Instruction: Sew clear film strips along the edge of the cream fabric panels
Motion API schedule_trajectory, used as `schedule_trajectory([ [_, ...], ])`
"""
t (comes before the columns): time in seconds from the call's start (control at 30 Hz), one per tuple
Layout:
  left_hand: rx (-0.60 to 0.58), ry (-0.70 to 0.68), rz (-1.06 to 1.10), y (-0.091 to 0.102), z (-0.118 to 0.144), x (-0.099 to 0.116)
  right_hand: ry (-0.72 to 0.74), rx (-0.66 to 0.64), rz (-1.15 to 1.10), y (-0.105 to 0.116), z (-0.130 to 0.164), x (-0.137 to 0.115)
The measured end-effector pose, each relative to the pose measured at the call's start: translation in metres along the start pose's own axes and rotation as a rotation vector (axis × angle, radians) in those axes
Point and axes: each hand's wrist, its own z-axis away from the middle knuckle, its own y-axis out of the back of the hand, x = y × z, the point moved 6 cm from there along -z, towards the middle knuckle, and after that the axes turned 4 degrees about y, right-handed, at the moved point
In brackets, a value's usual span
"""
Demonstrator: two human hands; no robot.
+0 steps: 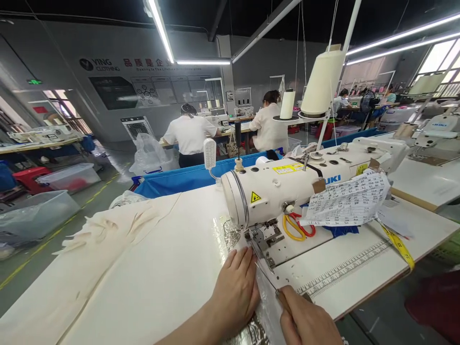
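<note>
White fabric (268, 304) before the sewing machine (269, 187): presses it with flattened left hand (237, 282), likely for steadiness, holding a slim tool (277, 293) in the closed grip of right hand (311, 317), apparently for control.

handwritten sheet (345, 201) | yellow tape measure (399, 244) beside it | black fan (368, 103) beyond

pointed tool (276, 291) | brown handle, thin metal shaft, slanted | whitish fabric (266, 306) | beneath it, leading toward sewing machine (269, 187)
</note>
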Motion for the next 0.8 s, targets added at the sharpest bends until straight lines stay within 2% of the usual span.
schedule_trajectory([
  [0.17,0.02,0.069,0.084,0.005,-0.005,-0.009,-0.011,-0.038,-0.016,-0.002,-0.009,-0.001],
  [0.27,0.0,0.13,0.104,0.007,-0.009,-0.015,-0.003,-0.019,0.006,-0.003,-0.015,-0.003],
  [0.4,0.01,0.112,0.092,0.004,-0.011,-0.019,-0.033,0.013,-0.002,-0.004,-0.026,-0.003],
  [0.63,0.089,0.067,-0.025,0.0,-0.018,-0.035,-0.211,-0.053,-0.321,-0.012,-0.03,0.002],
  [0.7,0.103,0.077,-0.054,0.003,-0.018,-0.034,-0.233,-0.065,-0.362,-0.013,-0.028,0.003],
  [0.8,0.063,0.102,-0.005,0.005,-0.016,-0.025,-0.28,-0.116,-0.43,-0.016,-0.024,0.004],
])
